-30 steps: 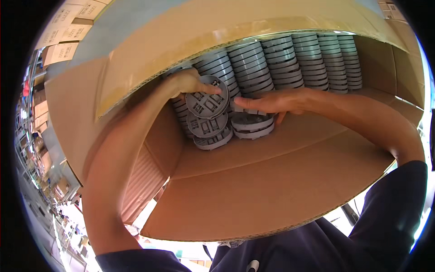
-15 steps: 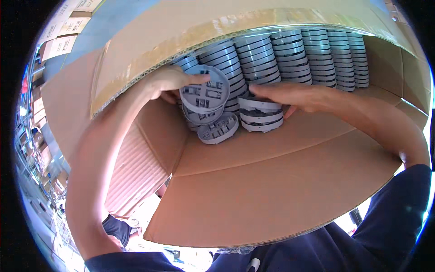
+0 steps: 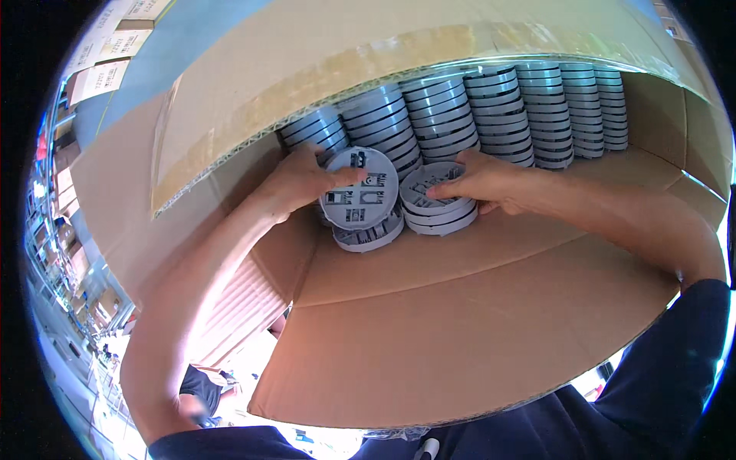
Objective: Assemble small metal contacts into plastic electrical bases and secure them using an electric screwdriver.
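Inside, both hands work at the left end of a large brown corrugated cardboard box (image 3: 491, 322) lying on its side, its open mouth facing the person. The left hand (image 3: 303, 180) grips a round grey plastic disc (image 3: 359, 188) by its rim, thumb curled over the upper right edge and fingers behind; the disc stands nearly on edge, its moulded flat face with small rectangular slots turned toward the camera and its axis pointing out of the box. Just beneath it, touching, a short pile of similar grey discs (image 3: 368, 234) rests on the box floor; about two show, though the lower rims are partly hidden. The right hand (image 3: 479, 180) lies spread on top of a second short stack of grey discs (image 3: 438, 208), fingertips pressing its ribbed upper face, the hand closed loosely around it rather than clamped; three discs can be counted there, lying flat with their axis upright. Behind the hands stand tall columns of the same grey discs (image 3: 491, 111) along the back wall, roughly seven columns visible, each leaning slightly with the lens curve. The top flap of the box (image 3: 368, 84) overhangs them.
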`<state>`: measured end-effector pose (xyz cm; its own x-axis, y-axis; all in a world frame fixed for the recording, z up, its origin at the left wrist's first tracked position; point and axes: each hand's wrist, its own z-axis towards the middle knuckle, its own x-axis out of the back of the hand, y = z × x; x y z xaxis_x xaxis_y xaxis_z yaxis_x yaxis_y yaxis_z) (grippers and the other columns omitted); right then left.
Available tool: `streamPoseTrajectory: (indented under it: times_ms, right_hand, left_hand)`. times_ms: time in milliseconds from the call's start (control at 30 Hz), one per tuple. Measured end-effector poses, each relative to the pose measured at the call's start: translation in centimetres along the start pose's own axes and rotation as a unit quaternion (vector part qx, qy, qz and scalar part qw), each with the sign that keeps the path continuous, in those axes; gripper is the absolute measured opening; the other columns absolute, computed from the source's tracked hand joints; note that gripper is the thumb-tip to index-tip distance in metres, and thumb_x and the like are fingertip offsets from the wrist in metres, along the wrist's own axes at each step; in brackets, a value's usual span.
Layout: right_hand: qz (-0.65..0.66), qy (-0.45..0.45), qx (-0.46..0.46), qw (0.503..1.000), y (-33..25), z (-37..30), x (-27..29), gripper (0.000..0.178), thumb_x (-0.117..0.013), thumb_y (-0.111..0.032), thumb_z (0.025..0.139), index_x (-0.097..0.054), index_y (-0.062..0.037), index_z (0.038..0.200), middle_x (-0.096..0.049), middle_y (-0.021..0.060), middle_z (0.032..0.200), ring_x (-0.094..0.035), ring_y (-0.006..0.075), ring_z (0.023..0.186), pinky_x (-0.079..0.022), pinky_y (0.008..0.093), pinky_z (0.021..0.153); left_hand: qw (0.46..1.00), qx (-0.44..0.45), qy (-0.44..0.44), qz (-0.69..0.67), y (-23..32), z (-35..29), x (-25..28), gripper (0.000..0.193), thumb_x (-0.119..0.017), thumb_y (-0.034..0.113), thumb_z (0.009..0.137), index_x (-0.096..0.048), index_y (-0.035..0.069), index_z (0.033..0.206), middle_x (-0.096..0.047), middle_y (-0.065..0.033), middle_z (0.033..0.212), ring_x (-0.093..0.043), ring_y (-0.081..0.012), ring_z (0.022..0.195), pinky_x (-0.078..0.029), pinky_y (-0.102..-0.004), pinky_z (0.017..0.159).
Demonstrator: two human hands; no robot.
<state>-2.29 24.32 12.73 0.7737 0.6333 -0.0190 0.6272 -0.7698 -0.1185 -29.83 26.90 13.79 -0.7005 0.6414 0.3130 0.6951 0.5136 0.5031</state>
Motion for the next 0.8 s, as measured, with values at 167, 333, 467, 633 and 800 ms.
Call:
streamPoseTrajectory:
  times_ms: [167, 333, 467, 633, 800]
  right_hand:
    - [0.011, -0.044, 0.013, 0.999, 0.1, 0.0, 0.6, 0.117, -0.089, -0.045, 0.076, -0.019, -0.0024, 0.160, -0.041, 0.0200, 0.154, -0.047, 0.0300, 0.137, -0.049, 0.0495, 0.101]
    - [0.012, -0.127, 0.022, 0.992, 0.1, 0.5, 1.4, 0.109, -0.087, -0.046, 0.079, -0.023, -0.0090, 0.160, -0.046, 0.0191, 0.152, -0.047, 0.0289, 0.136, -0.048, 0.0508, 0.102]
    - [-0.027, -0.101, 0.024, 0.994, -0.4, -0.1, 2.0, 0.096, -0.085, -0.043, 0.082, -0.032, -0.0100, 0.155, -0.049, 0.0183, 0.149, -0.048, 0.0284, 0.134, -0.050, 0.0497, 0.100]
    - [-0.124, -0.236, 0.121, 0.956, -2.5, -0.9, 7.7, 0.115, -0.089, -0.031, 0.078, -0.014, -0.0159, 0.164, -0.025, 0.0238, 0.164, -0.043, 0.0394, 0.142, -0.054, 0.0539, 0.100]
    - [-0.296, -0.118, 0.217, 0.923, -4.3, -9.0, 11.4, 0.094, -0.081, -0.021, 0.083, -0.028, -0.0168, 0.161, -0.050, 0.0220, 0.148, -0.055, 0.0336, 0.130, -0.058, 0.0399, 0.087]
  left_hand:
    - [0.963, 0.122, -0.168, -0.172, 1.6, 0.3, 1.6, 0.064, -0.075, 0.046, 0.091, -0.059, 0.002, 0.135, -0.068, -0.0131, 0.126, -0.069, -0.0239, 0.108, -0.056, -0.0411, 0.092]
    - [0.940, 0.239, -0.206, -0.129, 0.2, -0.7, 0.9, 0.068, -0.075, 0.055, 0.087, -0.058, 0.009, 0.135, -0.067, -0.0102, 0.128, -0.061, -0.0249, 0.118, -0.053, -0.0438, 0.101]
    - [0.919, 0.281, -0.212, -0.175, -0.7, -1.0, 0.1, 0.069, -0.073, 0.055, 0.088, -0.056, 0.009, 0.136, -0.065, -0.0106, 0.131, -0.060, -0.0263, 0.121, -0.050, -0.0487, 0.102]
    - [0.888, 0.315, -0.209, -0.261, -1.4, -0.8, -1.4, 0.067, -0.071, 0.050, 0.091, -0.054, 0.007, 0.139, -0.064, -0.0150, 0.131, -0.061, -0.0294, 0.119, -0.052, -0.0513, 0.099]
    - [0.913, 0.229, -0.189, -0.280, -1.0, -1.3, -1.0, 0.062, -0.074, 0.042, 0.091, -0.054, 0.008, 0.140, -0.066, -0.0115, 0.130, -0.063, -0.0277, 0.119, -0.055, -0.0493, 0.093]
